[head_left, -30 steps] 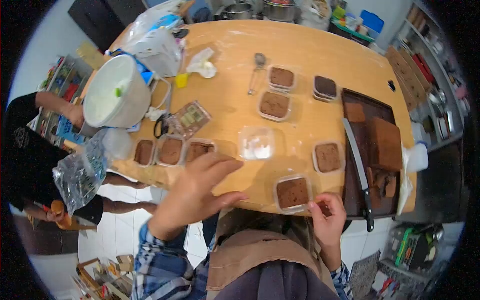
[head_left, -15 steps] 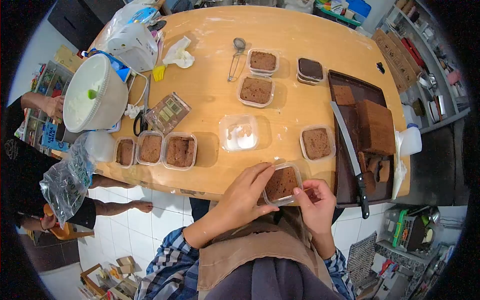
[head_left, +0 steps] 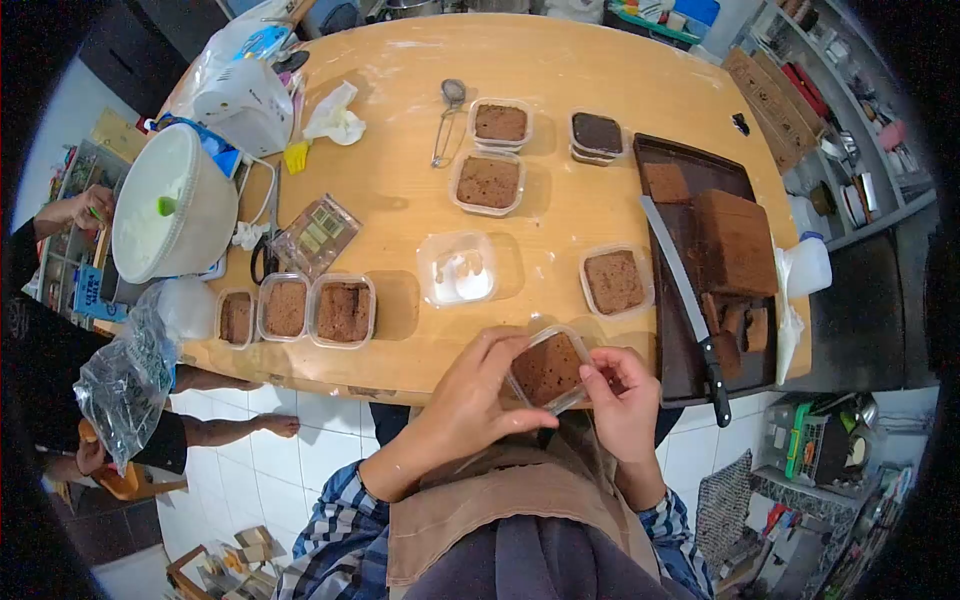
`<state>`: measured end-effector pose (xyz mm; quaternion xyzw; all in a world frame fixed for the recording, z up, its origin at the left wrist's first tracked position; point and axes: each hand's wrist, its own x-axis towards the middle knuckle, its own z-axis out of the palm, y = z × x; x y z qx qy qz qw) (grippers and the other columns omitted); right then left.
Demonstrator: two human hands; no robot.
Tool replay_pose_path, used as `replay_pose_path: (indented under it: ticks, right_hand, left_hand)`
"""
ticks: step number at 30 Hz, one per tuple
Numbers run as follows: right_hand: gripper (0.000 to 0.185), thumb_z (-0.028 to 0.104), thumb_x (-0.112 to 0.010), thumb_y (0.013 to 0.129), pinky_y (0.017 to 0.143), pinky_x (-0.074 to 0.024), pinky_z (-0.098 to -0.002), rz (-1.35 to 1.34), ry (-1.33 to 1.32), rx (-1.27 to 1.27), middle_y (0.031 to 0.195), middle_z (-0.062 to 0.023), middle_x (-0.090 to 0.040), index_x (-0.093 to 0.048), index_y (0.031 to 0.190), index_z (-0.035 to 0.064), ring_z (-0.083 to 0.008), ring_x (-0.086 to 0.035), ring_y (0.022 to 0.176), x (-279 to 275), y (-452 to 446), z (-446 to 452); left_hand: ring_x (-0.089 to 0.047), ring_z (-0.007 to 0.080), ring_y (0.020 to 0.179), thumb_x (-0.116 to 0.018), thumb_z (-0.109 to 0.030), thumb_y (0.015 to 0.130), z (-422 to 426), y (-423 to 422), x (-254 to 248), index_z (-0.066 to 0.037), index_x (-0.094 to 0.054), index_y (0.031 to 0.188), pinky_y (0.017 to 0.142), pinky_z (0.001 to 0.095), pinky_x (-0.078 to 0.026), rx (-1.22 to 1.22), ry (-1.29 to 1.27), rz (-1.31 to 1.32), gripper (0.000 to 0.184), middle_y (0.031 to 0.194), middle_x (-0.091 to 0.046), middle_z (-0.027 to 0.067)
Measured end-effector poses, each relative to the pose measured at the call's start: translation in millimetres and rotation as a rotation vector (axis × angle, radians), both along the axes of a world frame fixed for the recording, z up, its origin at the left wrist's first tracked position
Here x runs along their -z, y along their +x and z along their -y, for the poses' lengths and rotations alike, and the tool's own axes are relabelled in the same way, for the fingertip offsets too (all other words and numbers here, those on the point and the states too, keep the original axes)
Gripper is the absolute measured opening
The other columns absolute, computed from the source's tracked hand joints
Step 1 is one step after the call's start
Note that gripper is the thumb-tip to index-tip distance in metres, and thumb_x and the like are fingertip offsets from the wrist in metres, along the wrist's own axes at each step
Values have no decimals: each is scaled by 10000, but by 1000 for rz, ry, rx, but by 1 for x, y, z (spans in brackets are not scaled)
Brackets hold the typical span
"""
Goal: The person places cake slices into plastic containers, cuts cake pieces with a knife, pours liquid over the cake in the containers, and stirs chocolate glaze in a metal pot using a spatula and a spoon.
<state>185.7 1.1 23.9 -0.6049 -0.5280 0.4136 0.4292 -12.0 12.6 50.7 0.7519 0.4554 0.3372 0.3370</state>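
Observation:
At the table's near edge, a clear plastic container (head_left: 551, 409) with a square of brown cake (head_left: 549, 368) in it is tilted between my hands. My left hand (head_left: 478, 395) grips its left side, fingers behind the far corner and thumb along the near one. My right hand (head_left: 624, 398) pinches the right rim, thumb over the edge and fingers curled. Just beyond stands another cake-filled container (head_left: 614, 281). Farther left is a container with white cream (head_left: 457, 268) in its bottom.
A dark tray (head_left: 690, 380) at right holds a cake block (head_left: 735, 243) and a serrated knife (head_left: 678, 265). Several cake-filled containers stand left and farther back. Another person's hand (head_left: 88, 208) is beside a large white bowl (head_left: 135, 235). A sieve (head_left: 453, 95) lies at the back.
The container between my hands has turned and tilted slightly, with both hands still on it. The whole view has shifted a little. The other person's hand has moved away from the bowl's rim.

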Motion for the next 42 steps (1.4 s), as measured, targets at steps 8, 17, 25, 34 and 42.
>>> replay_pose_path:
  ticks: [8, 17, 25, 34, 42]
  right_hand:
    - [166, 86, -681, 804, 582, -429, -226, -65, -2, 19, 813, -65, -583, -640, 923, -23, -106, -547, 692, 3, -4, -3]
    - [130, 64, -684, 794, 618, -440, -245, -110, -35, 43, 802, -81, -599, -654, 879, -29, -132, -565, 704, 3, -4, -6]
    - [98, 40, -671, 798, 569, -409, -226, 38, 74, 48, 746, -51, -568, -650, 853, -39, -103, -527, 649, 1, -7, -8]
    - [94, 44, -674, 803, 578, -392, -211, -2, 62, 20, 739, -30, -548, -643, 835, -39, -78, -499, 651, -1, -9, -10]
    - [100, 70, -682, 797, 574, -415, -250, 37, 73, 8, 723, -60, -564, -656, 819, -25, -126, -535, 640, 1, -10, -15]
  left_hand:
    - [-595, 170, 826, -646, -155, 849, -51, 21, 27, 23, -610, 1029, 739, 298, -485, 34, -353, 248, 255, 919, -626, 97]
    - [-530, 69, 686, -625, -119, 850, -56, 22, 27, 10, -651, 877, 628, 245, -456, 40, -548, 348, 134, 725, -610, 15]
    - [-560, 135, 657, -627, -90, 824, -58, 23, 25, 29, -630, 831, 609, 280, -458, 48, -280, 194, 119, 734, -604, 102]
    - [-538, 111, 657, -648, -99, 811, -55, 25, 24, 17, -626, 811, 606, 272, -451, 64, -398, 273, 118, 691, -593, 69]
    - [-525, 72, 670, -651, -79, 814, -58, 26, 29, 4, -629, 803, 607, 246, -447, 65, -499, 300, 87, 683, -588, 26]
